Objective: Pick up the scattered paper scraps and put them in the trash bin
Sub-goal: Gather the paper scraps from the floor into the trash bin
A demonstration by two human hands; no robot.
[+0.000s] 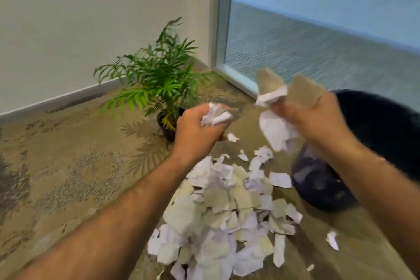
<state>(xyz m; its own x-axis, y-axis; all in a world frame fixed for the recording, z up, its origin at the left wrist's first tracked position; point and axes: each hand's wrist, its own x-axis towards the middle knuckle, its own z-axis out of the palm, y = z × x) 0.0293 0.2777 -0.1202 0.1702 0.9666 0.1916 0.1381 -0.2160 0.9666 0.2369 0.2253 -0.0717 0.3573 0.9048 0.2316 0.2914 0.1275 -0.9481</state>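
Note:
A big heap of torn white paper scraps lies on the carpet in front of me. My left hand is raised above the heap and grips a bunch of crumpled scraps. My right hand is raised too and holds several larger torn pieces, some sticking up, some hanging down. The dark trash bin with a dark liner stands at the right, just behind and below my right hand. My right forearm hides part of the bin.
A small potted palm in a black pot stands on the patterned carpet near the room's corner. A white wall is at the left and a frosted glass panel at the right. A few stray scraps lie beside the bin.

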